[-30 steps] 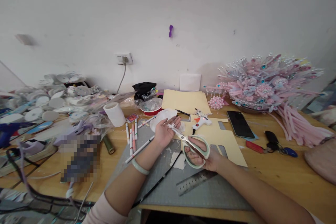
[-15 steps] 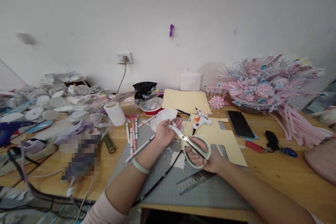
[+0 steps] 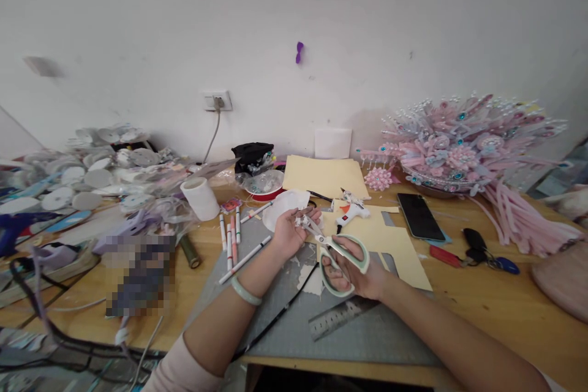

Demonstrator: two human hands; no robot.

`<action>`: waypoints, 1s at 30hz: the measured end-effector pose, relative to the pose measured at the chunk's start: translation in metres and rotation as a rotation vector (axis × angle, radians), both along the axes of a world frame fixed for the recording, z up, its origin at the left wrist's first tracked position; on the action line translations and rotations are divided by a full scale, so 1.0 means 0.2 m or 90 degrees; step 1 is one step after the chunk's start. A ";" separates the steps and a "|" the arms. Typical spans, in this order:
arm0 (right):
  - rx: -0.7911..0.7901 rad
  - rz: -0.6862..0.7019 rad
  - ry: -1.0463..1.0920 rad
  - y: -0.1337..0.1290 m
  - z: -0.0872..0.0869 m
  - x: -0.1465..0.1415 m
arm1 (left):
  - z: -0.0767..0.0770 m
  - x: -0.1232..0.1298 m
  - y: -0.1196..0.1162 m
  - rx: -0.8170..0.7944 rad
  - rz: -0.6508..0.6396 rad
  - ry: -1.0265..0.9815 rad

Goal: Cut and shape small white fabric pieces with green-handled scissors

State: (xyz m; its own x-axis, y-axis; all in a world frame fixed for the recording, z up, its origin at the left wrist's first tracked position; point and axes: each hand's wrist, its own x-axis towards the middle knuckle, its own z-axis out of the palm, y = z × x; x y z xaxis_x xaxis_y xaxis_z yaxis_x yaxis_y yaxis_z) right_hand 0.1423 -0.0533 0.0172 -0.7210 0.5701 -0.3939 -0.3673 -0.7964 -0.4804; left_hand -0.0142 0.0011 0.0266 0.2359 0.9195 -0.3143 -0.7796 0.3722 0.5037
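My right hand point(image 3: 342, 266) grips a pair of scissors point(image 3: 327, 240) with pale green handles, fingers and thumb through the loops. The blades are apart and point up and left into my left hand point(image 3: 289, 234). That hand is turned palm up, with its fingers curled around a small white piece point(image 3: 301, 219); its exact shape is too small to make out. Below the hands, a torn white scrap point(image 3: 311, 280) and a steel ruler point(image 3: 337, 318) lie on the grey cutting mat point(image 3: 285, 343). A white glue gun point(image 3: 353, 211) rests just beyond the scissors.
Cream card sheets point(image 3: 408, 251) lie under and behind the glue gun. Several markers point(image 3: 233, 239) and a white roll point(image 3: 201, 199) stand left. A phone point(image 3: 420, 216), keys point(image 3: 478, 248) and a pink beaded headdress point(image 3: 459, 147) are right. A black cord point(image 3: 275, 312) crosses the mat.
The scissors have opened: their blades and handles are spread wider than before. My left hand has stayed nearly in place, its fingers a little more curled.
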 end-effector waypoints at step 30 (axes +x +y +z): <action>-0.008 0.014 -0.060 -0.02 0.02 -0.01 | 0.00 0.01 0.01 -0.057 0.074 0.001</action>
